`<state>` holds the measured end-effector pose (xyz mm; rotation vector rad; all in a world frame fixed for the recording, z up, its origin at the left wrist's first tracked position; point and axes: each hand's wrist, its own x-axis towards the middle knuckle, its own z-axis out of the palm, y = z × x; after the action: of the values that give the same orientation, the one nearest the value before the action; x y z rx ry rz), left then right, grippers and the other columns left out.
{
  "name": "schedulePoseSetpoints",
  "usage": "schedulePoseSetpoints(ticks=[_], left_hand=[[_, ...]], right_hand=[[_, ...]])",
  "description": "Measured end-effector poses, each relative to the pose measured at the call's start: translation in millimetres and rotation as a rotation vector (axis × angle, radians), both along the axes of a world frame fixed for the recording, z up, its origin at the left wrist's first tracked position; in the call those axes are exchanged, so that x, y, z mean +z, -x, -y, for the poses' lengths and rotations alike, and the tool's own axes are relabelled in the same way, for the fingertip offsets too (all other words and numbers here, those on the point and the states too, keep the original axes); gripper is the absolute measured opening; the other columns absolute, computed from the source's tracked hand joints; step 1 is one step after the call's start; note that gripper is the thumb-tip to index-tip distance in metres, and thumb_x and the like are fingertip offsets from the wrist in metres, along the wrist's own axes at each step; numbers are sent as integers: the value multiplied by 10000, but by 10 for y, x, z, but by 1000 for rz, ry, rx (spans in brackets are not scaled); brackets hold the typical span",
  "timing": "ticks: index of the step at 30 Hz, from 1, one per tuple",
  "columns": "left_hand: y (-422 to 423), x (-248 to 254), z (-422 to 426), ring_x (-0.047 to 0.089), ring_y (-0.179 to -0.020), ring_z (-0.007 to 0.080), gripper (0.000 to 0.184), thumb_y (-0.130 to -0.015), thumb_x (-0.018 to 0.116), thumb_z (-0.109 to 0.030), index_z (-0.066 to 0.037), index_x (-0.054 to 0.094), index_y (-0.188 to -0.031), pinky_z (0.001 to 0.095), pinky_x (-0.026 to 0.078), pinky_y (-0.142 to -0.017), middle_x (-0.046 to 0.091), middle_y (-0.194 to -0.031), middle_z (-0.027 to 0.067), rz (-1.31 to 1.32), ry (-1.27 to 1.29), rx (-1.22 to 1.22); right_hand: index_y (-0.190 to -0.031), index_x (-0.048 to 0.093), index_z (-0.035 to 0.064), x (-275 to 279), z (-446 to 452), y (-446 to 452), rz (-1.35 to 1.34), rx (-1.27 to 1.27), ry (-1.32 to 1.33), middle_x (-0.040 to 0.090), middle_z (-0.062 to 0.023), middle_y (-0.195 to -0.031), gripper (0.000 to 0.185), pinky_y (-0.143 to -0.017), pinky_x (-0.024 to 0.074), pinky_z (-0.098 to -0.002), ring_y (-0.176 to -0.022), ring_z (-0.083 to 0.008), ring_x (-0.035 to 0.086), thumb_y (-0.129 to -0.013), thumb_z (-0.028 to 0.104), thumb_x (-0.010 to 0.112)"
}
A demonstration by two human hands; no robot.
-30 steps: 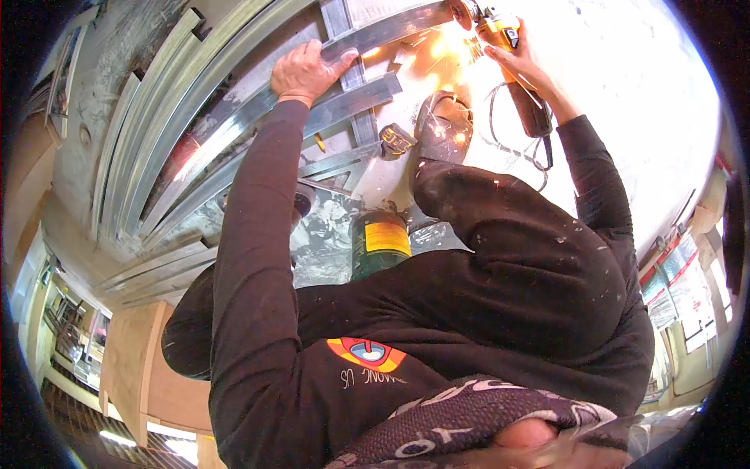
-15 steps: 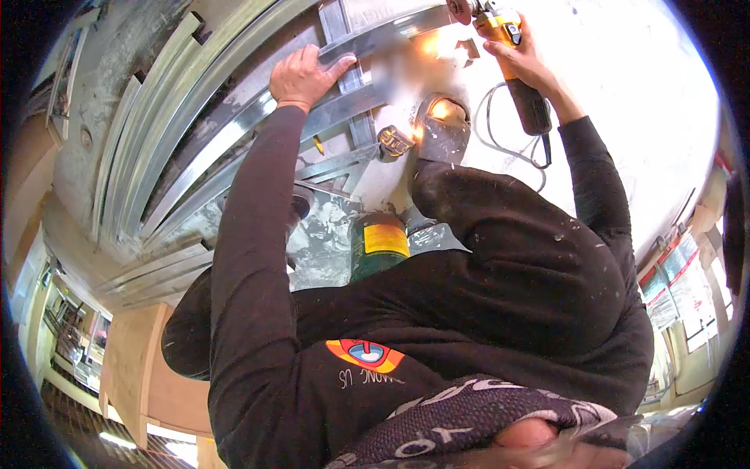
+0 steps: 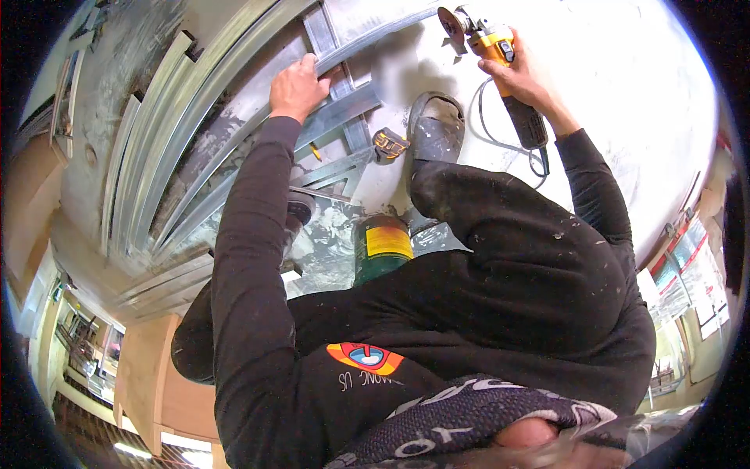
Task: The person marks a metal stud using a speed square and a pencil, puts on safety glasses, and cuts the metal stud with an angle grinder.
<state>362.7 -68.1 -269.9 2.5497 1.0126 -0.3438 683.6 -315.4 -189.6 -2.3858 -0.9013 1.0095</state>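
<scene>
My right hand (image 3: 522, 74) is wrapped round the body of a yellow-and-black angle grinder (image 3: 494, 43), its disc (image 3: 452, 25) at the top of the view. A long silvery metal channel (image 3: 379, 35) reaches up to the right, its end close beside the disc. My left hand (image 3: 298, 87) grips this channel farther down, fingers curled over its edge. Under it, a shorter channel piece (image 3: 340, 112) lies across a crosswise metal channel (image 3: 358, 134). A black-and-yellow tape measure (image 3: 390, 144) rests on the floor near my shoe (image 3: 437, 129).
Several long metal channels (image 3: 160, 133) lie side by side at the left. A green container with a yellow label (image 3: 388, 242) stands near my legs. The grinder's cord (image 3: 500, 141) loops on the floor at the right. A small yellow marker-like item (image 3: 316, 152) lies among the channels.
Bright sparks and glow near the disc and my shoe are gone. The grinder has shifted slightly left and down. My left thumb, stretched along the channel before, is now tucked in.
</scene>
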Motion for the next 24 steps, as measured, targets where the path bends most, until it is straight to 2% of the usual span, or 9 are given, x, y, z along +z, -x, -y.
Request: schedulePoseSetpoints(ticks=[2, 6, 18, 20, 24], left_hand=[[27, -26, 20, 705, -873, 362, 453, -745, 800, -340, -115, 625, -1096, 486, 570, -748, 716, -965, 154, 33, -1, -23], [41, -42, 42, 703, -864, 342, 440, -737, 795, -327, -130, 630, -1094, 472, 571, -731, 714, -944, 121, 104, -45, -49], [13, -21, 87, 701, -823, 347, 386, -789, 762, -410, -161, 648, -1061, 485, 560, -693, 709, -885, 98, 113, -85, -13], [24, -27, 83, 702, -821, 348, 380, -786, 763, -403, -159, 649, -1055, 487, 559, -689, 709, -882, 99, 121, -96, -6], [29, -23, 65, 702, -819, 349, 398, -821, 729, -481, -152, 645, -1029, 491, 557, -677, 712, -884, 103, 144, -83, -26]], right_hand=[[-1543, 252, 15, 50, -23, -9, 91, 90, 107, 647, -237, -1166, 1008, -778, 589, -396, -937, -290, 700, -827, 537, 734], [-1542, 250, -2, 139, -72, 36, 74, 84, 147, 642, -256, -1187, 1015, -808, 580, -397, -963, -306, 699, -829, 539, 730], [-1509, 311, 36, -76, -93, -20, 175, 141, -33, 646, -242, -1197, 923, -870, 551, -434, -1034, -338, 680, -836, 500, 739], [-1508, 306, 47, 36, -176, -18, 50, 80, 156, 641, -239, -1215, 932, -901, 535, -453, -1055, -358, 667, -828, 509, 747], [-1498, 308, 42, -7, -145, -14, 94, 125, -15, 640, -242, -1217, 928, -907, 530, -457, -1055, -363, 667, -827, 507, 750]])
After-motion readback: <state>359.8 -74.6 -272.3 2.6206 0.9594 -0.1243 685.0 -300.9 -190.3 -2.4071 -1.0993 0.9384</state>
